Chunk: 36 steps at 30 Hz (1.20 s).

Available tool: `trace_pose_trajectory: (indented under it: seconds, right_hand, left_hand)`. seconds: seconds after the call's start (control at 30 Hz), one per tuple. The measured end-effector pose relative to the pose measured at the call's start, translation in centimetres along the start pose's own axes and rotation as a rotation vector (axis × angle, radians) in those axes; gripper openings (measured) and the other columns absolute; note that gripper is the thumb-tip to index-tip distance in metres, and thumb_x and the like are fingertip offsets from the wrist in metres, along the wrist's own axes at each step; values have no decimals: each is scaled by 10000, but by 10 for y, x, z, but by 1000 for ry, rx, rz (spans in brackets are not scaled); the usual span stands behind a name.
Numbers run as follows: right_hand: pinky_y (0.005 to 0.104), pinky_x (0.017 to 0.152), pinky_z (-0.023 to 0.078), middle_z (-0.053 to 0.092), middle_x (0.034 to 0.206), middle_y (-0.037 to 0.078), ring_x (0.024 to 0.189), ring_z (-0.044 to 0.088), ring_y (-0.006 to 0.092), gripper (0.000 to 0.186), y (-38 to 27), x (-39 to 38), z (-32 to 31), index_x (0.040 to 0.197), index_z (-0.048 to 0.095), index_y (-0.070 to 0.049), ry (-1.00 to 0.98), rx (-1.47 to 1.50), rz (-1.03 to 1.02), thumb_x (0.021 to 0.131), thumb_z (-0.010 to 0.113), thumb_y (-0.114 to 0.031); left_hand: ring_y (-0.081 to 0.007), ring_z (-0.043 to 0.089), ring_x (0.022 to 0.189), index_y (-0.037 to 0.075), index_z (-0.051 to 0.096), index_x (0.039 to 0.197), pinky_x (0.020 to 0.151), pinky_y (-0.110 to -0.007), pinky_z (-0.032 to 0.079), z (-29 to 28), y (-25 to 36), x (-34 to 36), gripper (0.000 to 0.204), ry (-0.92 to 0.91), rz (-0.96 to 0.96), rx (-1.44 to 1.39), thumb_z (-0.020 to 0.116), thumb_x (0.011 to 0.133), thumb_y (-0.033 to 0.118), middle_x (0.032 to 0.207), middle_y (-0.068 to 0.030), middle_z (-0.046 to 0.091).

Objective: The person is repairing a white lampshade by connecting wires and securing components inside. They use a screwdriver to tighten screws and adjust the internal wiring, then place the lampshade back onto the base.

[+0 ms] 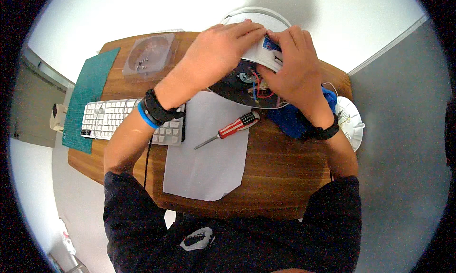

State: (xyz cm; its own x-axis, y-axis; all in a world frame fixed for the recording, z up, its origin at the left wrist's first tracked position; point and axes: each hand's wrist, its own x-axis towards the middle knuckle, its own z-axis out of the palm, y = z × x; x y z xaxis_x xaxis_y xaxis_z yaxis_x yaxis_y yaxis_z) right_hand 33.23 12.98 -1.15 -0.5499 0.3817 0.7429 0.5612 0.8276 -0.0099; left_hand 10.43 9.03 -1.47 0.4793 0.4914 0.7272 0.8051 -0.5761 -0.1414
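A round white appliance (258, 19) lies at the far edge of the table, its dark inside (231, 86) exposed. Red, blue and yellow wires (259, 90) show in there. Between my hands is a white panel (266, 57) with a small blue label; whether it is loose from the body I cannot tell. My left hand (222, 44) reaches over from the left, its fingers pressed together at the panel's upper edge. Around the panel's right side curls my right hand (298, 66), thumb below and fingers above. Their fingertips nearly meet at the top.
A screwdriver (231, 129) with a striped handle lies on white paper (202, 168). Left are a white keyboard (166, 133), a green mat (88, 97) and a clear tray (149, 54) holding small metal pieces. Blue cloth (289, 123) and a round white part (354, 125) sit right.
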Motion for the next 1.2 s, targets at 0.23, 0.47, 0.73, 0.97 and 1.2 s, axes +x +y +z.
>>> trace_pose_trajectory:
  seconds: [0.23, 0.47, 0.73, 0.97, 1.2]
  right_hand:
    - [499, 1053, 540, 633, 1253, 177, 1204, 624, 406, 714, -9, -17, -24, 1390, 670, -24, -48, 160, 58, 876, 900, -463]
    - [419, 1149, 499, 611, 1458, 134, 1343, 613, 276, 498, 43, -31, -28, 1517, 609, -72, -162, 504, 265, 1088, 731, -294]
    - [362, 1205, 454, 600, 1563, 154, 1420, 558, 219, 697, 96, -44, 2, 1662, 452, -31, -321, 703, 521, 1113, 717, -368]
    - [353, 1172, 483, 630, 1511, 156, 1366, 591, 198, 764, 72, -47, -19, 1651, 456, -4, -368, 784, 488, 1051, 803, -326]
    - [385, 1089, 569, 771, 1341, 126, 1185, 732, 217, 782, 73, -49, -39, 1500, 637, -12, -582, 1041, 522, 881, 961, -366]
  left_hand:
    - [-345, 729, 1213, 80, 678, 1397, 1065, -432, 605, -24, -16, -3, 590, 46, -158, -153, 857, 836, 37, 1336, -119, 745]
    - [-182, 713, 955, 10, 701, 1191, 850, -327, 574, -54, 16, -34, 290, -118, -649, -533, 843, 988, 161, 1101, -103, 754]
    - [-126, 709, 1075, -27, 755, 1297, 942, -279, 565, -70, 63, -30, 301, -345, -809, -1045, 703, 1101, 195, 1198, -69, 793]
    - [-166, 706, 1201, -89, 647, 1402, 1083, -319, 553, -49, 95, -16, 500, -97, -1125, -1617, 795, 1052, 236, 1317, -137, 747]
    - [-150, 723, 1171, -11, 689, 1392, 1031, -295, 573, -58, 105, -11, 497, -268, -1213, -1532, 866, 1000, 239, 1316, -93, 762]
